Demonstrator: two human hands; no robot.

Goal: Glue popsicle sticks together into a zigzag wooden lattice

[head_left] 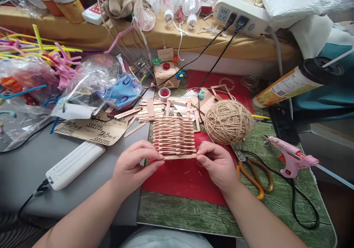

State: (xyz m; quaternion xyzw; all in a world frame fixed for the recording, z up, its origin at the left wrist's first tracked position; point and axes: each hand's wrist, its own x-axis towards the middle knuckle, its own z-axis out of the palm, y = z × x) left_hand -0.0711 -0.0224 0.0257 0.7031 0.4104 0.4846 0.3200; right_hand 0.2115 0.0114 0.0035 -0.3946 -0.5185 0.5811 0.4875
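Between my hands a short length of brown twine (179, 157) is stretched along the near edge of a stacked lattice of wooden sticks (174, 135). My left hand (135, 163) pinches its left end between thumb and fingertips. At the other end, my right hand (217, 163) pinches it the same way. The lattice rests over a red sheet (182, 181). Just beyond my right hand sits a big ball of twine (229, 122). Scissors with orange handles (256, 176) lie right of that hand, partly behind my wrist.
A pink glue gun (293, 157) lies at the right with its cord looping. Loose wooden sticks (151, 109) and a small decorated box (166, 72) are at the back. Sandpaper (94, 128) and a white power strip (76, 165) lie left. A tall cup (295, 78) leans at right.
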